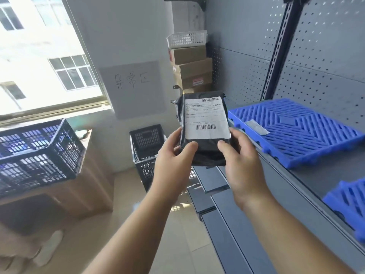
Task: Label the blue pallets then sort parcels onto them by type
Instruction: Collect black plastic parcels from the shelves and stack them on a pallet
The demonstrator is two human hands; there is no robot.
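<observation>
A black plastic-wrapped parcel (205, 153) with a white shipping label (206, 117) facing me is held up in mid-air. My left hand (173, 161) grips its lower left edge, and my right hand (241, 161) grips its lower right edge, thumbs on the front. To the right, a blue slatted pallet (300, 131) lies on the grey shelf (308, 182) with a small label strip (256, 126) stuck near its left end. A second blue pallet (349, 202) shows partly at the right edge.
A dark plastic crate (37, 157) sits on a cardboard box (65, 196) at left. Another dark crate (148, 151) stands on the floor behind the parcel. Stacked cardboard boxes (192, 70) with a white basket (186, 39) on top stand at the back, by a handwritten wall sign (132, 80).
</observation>
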